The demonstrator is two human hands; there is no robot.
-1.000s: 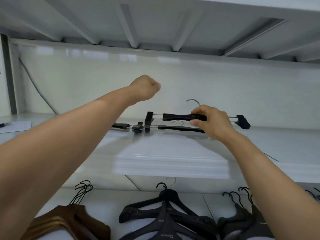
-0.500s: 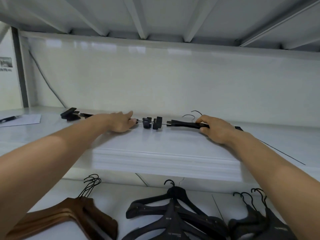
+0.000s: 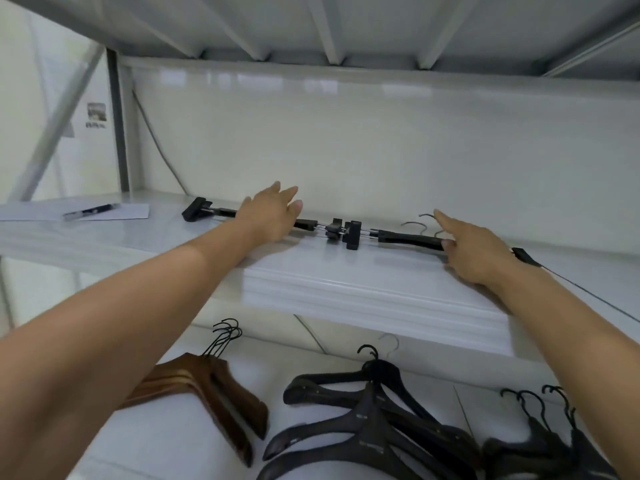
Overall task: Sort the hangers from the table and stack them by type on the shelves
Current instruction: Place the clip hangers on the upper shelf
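While the glossy white upper shelf (image 3: 363,289) runs across the middle of the frame with a pale wall right behind it and grey ribbed steel overhead, the black clip-type trouser hangers (image 3: 346,233) lie flat along its back edge, centre frame, end to end with their clips nearly touching. The left hand (image 3: 273,216) rests on the left hanger bar with fingers loosely spread and flat, not gripping. The right hand (image 3: 474,251) sits at the right end of the other bar, index finger stretched out, thumb touching the bar; can't tell if the other fingers curl under. Over at the left edge, a white sheet of paper (image 3: 114,213) with a black pen (image 3: 90,212) on it, well apart from the hangers. Lots of bare shelf between those and in front of the hands. On the lower shelf (image 3: 173,445) along the bottom of the frame: stacked brown wooden hangers (image 3: 221,393) at left, black plastic coat hangers (image 3: 374,417) in the middle, more black hangers (image 3: 540,441) lower right.
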